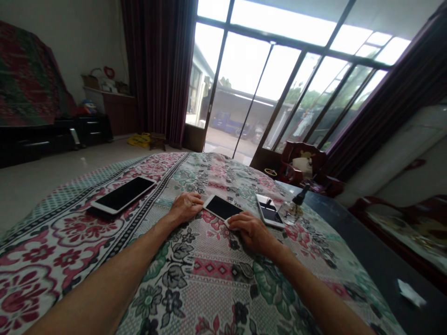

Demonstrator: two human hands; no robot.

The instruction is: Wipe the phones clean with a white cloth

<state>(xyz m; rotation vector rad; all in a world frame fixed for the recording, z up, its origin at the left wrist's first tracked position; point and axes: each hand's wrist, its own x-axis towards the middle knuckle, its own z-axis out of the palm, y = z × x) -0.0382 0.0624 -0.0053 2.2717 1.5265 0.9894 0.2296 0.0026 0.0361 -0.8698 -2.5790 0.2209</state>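
A white-framed phone (222, 207) with a dark screen lies flat on the patterned tablecloth between my hands. My left hand (186, 207) holds its left end, fingers bent against the edge. At the phone's right end is my right hand (249, 229), closed on a small white wipe (227, 222) that shows under the fingertips, at the phone's near edge. Most of the wipe is hidden by the fingers. Just right of this hand lies a second white phone (269, 211), its screen reflecting the window. Far to the left rests a larger white-framed device (124, 195), with something dark under its near end.
A clear bottle (292, 209) with a black top stands right of the second phone. The floral tablecloth (216, 298) covers the table. Beyond are a carved wooden chair (302, 163) and glass doors (240, 93). A crumpled white paper (411, 293) lies lower right.
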